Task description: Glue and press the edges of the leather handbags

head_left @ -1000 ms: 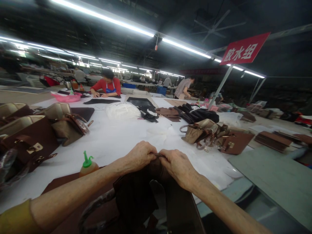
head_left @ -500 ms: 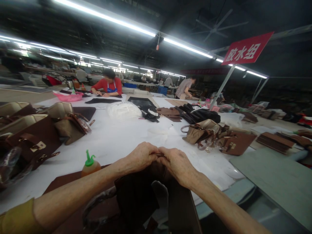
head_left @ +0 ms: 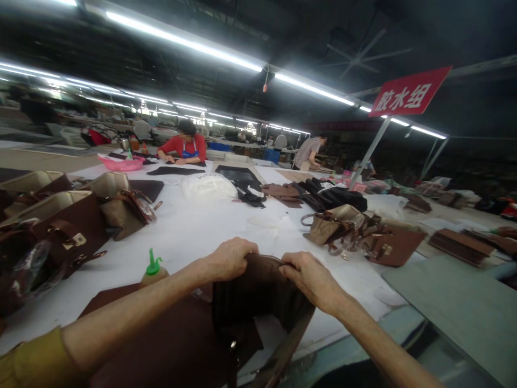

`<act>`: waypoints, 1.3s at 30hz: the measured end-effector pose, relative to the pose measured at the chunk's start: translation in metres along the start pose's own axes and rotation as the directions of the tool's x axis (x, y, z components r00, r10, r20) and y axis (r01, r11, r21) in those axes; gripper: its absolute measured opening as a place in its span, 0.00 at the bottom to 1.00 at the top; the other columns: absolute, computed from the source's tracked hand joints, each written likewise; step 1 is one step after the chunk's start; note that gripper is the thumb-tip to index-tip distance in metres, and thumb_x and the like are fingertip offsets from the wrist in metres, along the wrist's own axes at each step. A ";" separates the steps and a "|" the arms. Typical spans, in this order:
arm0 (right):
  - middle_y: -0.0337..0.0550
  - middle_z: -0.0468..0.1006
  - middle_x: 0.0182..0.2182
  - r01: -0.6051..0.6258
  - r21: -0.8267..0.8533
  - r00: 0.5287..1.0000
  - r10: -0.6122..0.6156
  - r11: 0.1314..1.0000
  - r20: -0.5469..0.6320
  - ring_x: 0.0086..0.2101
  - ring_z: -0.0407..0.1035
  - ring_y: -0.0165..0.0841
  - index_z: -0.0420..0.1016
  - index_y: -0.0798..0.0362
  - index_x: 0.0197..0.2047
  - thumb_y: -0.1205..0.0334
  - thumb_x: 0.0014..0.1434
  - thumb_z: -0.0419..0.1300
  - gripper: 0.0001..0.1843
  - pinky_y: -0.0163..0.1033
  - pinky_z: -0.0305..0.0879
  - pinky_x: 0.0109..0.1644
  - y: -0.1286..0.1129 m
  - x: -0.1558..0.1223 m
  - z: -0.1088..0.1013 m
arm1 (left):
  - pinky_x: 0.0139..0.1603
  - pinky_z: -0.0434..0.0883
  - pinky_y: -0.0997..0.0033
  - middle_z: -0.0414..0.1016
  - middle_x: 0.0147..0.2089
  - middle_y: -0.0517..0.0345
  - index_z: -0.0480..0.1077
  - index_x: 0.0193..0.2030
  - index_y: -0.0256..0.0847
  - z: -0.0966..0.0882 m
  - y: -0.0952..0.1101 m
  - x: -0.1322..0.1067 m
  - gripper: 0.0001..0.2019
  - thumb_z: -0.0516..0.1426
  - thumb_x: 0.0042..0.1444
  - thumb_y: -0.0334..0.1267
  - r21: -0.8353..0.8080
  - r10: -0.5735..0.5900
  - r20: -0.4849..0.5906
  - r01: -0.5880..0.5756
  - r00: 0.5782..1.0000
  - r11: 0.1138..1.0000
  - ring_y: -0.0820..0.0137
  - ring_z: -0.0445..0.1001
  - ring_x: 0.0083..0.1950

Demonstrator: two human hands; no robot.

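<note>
A dark brown handbag body (head_left: 264, 285) stands in front of me, its dark inside facing up and toward me. My left hand (head_left: 232, 260) is closed on the bag's upper edge at the left, fingertips hidden behind it. A short way to the right, my right hand (head_left: 309, 275) pinches the same edge between thumb and fingers. Between the two hands the rim shows as a stretched strip. A small metal fitting (head_left: 233, 345) sits on the nearer part of the bag. Behind my left forearm is a glue bottle (head_left: 154, 268) with a green nozzle.
Brown handbags (head_left: 72, 229) crowd the left side of the white table (head_left: 194, 229); more handbags (head_left: 393, 242) stand at the right. Black pieces (head_left: 335, 195) and a white plastic bag (head_left: 210, 187) lie farther back. A grey-green board (head_left: 452, 302) is at right. A co-worker in red (head_left: 183, 145) sits opposite.
My hands have moved apart along the bag's edge, from nearly touching to a visible gap. The bag has opened, showing more of its inside. The view has shifted slightly.
</note>
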State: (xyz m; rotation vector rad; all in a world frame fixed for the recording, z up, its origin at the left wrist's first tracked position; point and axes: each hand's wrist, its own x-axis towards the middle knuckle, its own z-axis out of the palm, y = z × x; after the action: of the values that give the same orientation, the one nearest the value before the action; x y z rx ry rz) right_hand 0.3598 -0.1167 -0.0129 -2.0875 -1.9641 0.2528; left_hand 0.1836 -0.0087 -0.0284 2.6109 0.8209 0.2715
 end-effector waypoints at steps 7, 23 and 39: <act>0.36 0.67 0.19 -0.031 0.034 0.998 0.032 0.999 -0.051 0.25 0.60 0.28 0.69 0.52 0.24 0.64 0.54 0.50 0.10 0.32 0.48 0.27 0.004 -0.004 0.007 | 0.32 0.61 0.76 0.73 0.31 0.61 0.72 0.36 0.41 0.007 0.008 0.009 0.11 0.51 0.48 0.37 -0.173 0.132 -0.003 -0.130 0.991 0.976 0.69 0.67 0.34; 0.37 0.70 0.21 -0.058 0.024 0.996 0.060 0.998 -0.068 0.26 0.62 0.30 0.73 0.50 0.28 0.61 0.55 0.51 0.10 0.33 0.50 0.29 -0.003 0.001 0.006 | 0.26 0.56 0.79 0.67 0.22 0.62 0.74 0.28 0.36 0.014 0.025 0.026 0.13 0.49 0.51 0.38 -0.164 0.184 -0.040 -0.188 0.982 0.968 0.75 0.60 0.25; 0.32 0.57 0.17 -0.079 0.288 0.996 0.066 0.955 0.054 0.22 0.53 0.27 0.63 0.53 0.22 0.54 0.56 0.48 0.16 0.32 0.48 0.24 0.004 0.010 0.014 | 0.32 0.61 0.75 0.69 0.30 0.61 0.70 0.35 0.37 0.015 -0.011 -0.024 0.14 0.48 0.53 0.42 -0.501 -0.126 -0.103 0.058 0.987 0.863 0.71 0.65 0.32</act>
State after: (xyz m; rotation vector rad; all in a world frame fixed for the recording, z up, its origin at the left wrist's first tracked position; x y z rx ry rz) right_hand 0.3600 -0.1063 -0.0271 -1.9787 -1.7515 0.5692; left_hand 0.1627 -0.0184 -0.0480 2.0790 0.7909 0.5561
